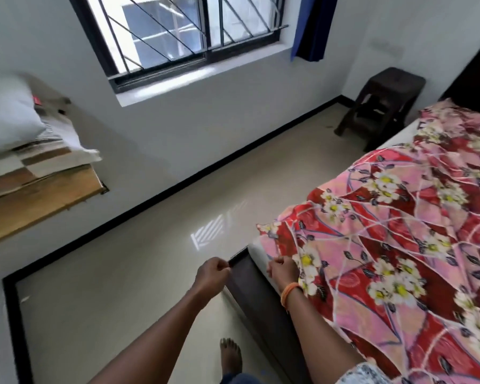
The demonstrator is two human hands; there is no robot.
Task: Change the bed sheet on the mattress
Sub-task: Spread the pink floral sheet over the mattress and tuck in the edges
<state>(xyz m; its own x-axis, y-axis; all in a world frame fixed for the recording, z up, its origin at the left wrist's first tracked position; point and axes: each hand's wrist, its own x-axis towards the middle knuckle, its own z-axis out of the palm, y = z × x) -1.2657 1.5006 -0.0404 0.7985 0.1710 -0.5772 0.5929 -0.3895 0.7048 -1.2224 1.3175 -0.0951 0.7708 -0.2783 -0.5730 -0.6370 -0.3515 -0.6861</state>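
The red and pink floral bed sheet (399,231) runs off the right and bottom edges, and it hides most of the white mattress (257,252). The left hand (212,273) is curled with nothing visible inside it. The white pillow (6,115) and folded striped linens (39,156) on the wooden shelf (39,200) are blurred and cut by the left edge.

Head view, downward (wide) over bed (399,217)
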